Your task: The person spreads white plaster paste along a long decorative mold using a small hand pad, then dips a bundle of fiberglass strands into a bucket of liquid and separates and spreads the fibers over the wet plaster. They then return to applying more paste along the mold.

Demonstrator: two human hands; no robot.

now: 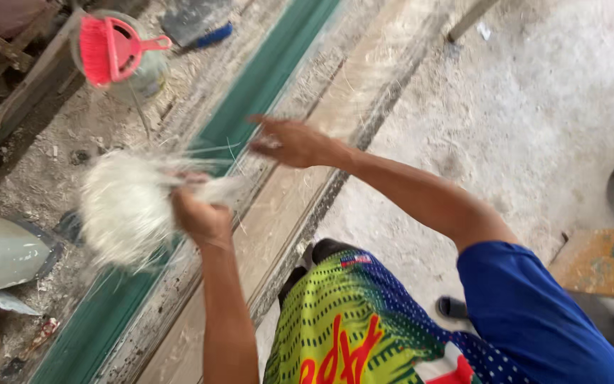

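The fibre bundle (126,206) is a loose white tuft of fine, glassy strands, fluffed wide at its free end and blurred there. It narrows toward the right, where it is pinched tight in a fist. It hangs in the air above the long green strip (250,92), with stray strands sticking out sideways.
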